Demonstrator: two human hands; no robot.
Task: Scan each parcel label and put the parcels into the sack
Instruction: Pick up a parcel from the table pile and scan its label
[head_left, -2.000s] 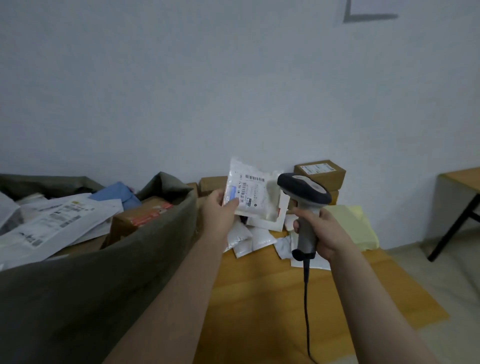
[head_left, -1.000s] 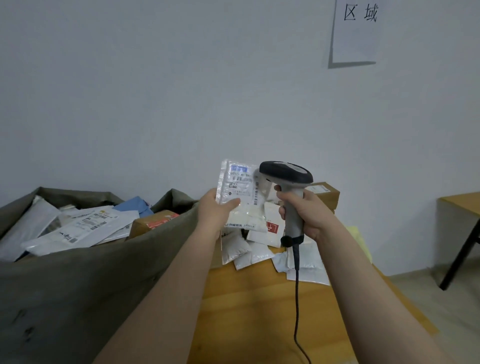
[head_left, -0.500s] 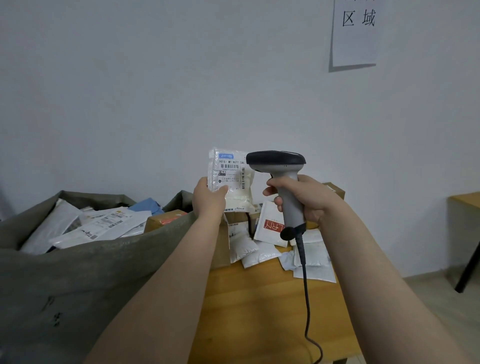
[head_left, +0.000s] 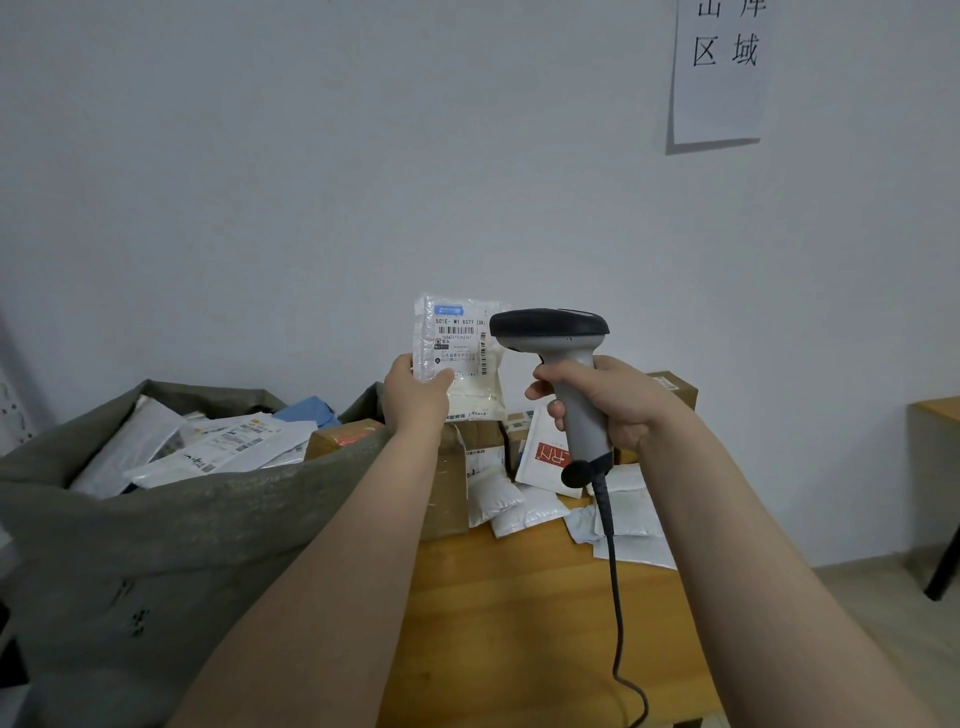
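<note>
Holding a small white padded plastic parcel (head_left: 460, 358) upright above the wooden table's (head_left: 519, 597) far left corner, left hand (head_left: 415, 395) pinching its lower left corner between thumb and curled fingers, leaving the printed label bare for reading. Gripping a grey corded pistol-shaped barcode scanner (head_left: 550, 327) in the right hand (head_left: 608, 400), fingers wrapped round the handle, its black head just beside the parcel's right edge. Judging the scan as the step in hand, with the open grey-green woven sack (head_left: 182, 545) just beside the table's left edge for a short drop.
</note>
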